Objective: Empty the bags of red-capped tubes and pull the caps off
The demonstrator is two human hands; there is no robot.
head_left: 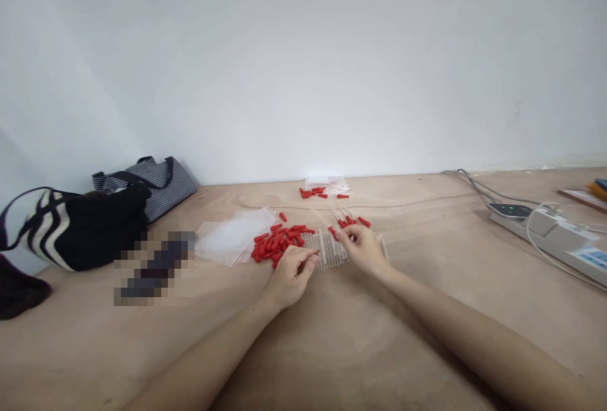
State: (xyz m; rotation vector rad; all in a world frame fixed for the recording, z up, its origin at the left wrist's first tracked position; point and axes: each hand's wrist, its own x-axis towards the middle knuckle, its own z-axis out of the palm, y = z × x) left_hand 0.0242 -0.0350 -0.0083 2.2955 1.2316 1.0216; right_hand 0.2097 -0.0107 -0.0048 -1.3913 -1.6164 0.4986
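My right hand (363,246) is closed, with a red rubber dropper bulb (333,233) pinched at its fingertips above a row of clear dropper tubes (327,251). At the left end of that row is my left hand (293,272), its thumb and forefinger drawn together; whatever they may hold is too small to make out. A heap of loose red bulbs (272,243) lies just beyond and left of the left hand. Past the right hand, several droppers with red bulbs fitted (363,222) lie with their tubes pointing away.
Clear zip bags (232,237) lie left of the heap. More red bulbs (310,193) and a small bag (327,181) are near the wall. Fabric bags (99,227) stand at the left, a power strip (550,240) with cables at the right.
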